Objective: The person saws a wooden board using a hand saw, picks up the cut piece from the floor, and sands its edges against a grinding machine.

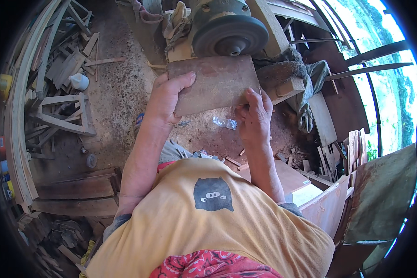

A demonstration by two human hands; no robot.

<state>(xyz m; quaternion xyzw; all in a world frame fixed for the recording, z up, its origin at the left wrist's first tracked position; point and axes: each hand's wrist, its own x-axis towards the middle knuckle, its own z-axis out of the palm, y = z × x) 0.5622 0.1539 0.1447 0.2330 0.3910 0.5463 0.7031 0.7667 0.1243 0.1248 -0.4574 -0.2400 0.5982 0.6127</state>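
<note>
A thin, flat rectangular brown-grey plate [217,85] spans both of my hands. I cannot tell what it is made of. My left hand [173,92] grips its left end, the thumb lying on the upper face and the fingers hidden underneath. At the right end, my right hand [255,109] pinches the near corner between thumb and fingers. Just beyond the plate's far edge is a round dark grinding wheel [211,39] on a motor [217,9]. The far edge lies right at the wheel's lower rim; whether they touch I cannot tell.
Greyish cloths [306,102] hang over a wooden beam [292,88] right of the wheel. Scrap wood [72,65] and a white jug [78,81] are at far left. A clear plastic wrapper [224,123] lies on the dusty floor. Boards [326,204] lean at lower right.
</note>
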